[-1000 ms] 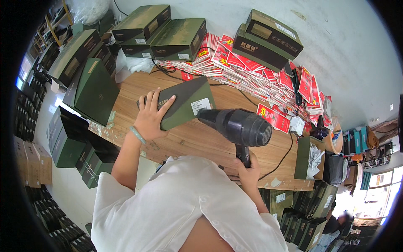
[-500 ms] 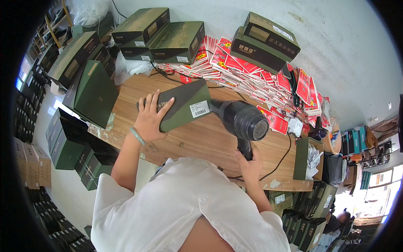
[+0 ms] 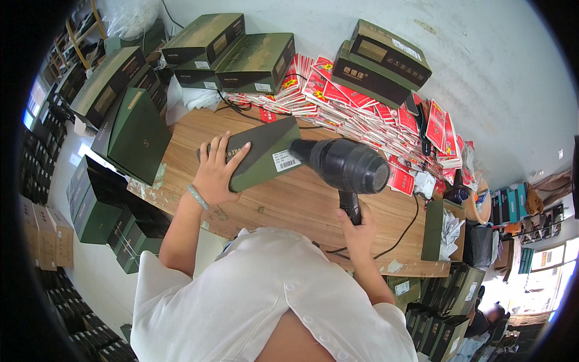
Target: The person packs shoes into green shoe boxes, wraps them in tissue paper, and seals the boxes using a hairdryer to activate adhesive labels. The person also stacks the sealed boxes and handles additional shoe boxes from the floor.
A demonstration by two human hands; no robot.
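Left hand (image 3: pixel 217 172) lies flat on top of a dark green box (image 3: pixel 259 152), fingers spread, palm pressing down near the box's left end. Not a clench; an open-palm hold. A pale bracelet (image 3: pixel 197 196) sits on that wrist.

Box is tilted, its right end raised off the wooden table (image 3: pixel 289 205), white label sticker (image 3: pixel 287 161) on the end face pointing toward the dryer. It sits about mid-table, slightly left of centre.

Right hand (image 3: pixel 357 232) is wrapped tight around the handle of a black hair dryer (image 3: pixel 344 166). Nozzle points left at the labelled end of the box, just beside it; can't tell if they touch. Black cord (image 3: pixel 405 229) runs from the handle across the table toward its right edge.

Around it:
- Heap of red packets (image 3: pixel 368 117) along the far edge of the table, spilling right.
- Stacked dark green boxes (image 3: pixel 241 51) beyond the table at upper left, two more (image 3: pixel 380 63) on top of the packets at upper right.
- An open green box (image 3: pixel 140 136) stands on the table's left corner.
- More green boxes (image 3: pixel 99 211) on the floor to the left.
- Narrow green box with white paper (image 3: pixel 440 229) at the table's right end.

Person wears a white shirt (image 3: pixel 265 301).
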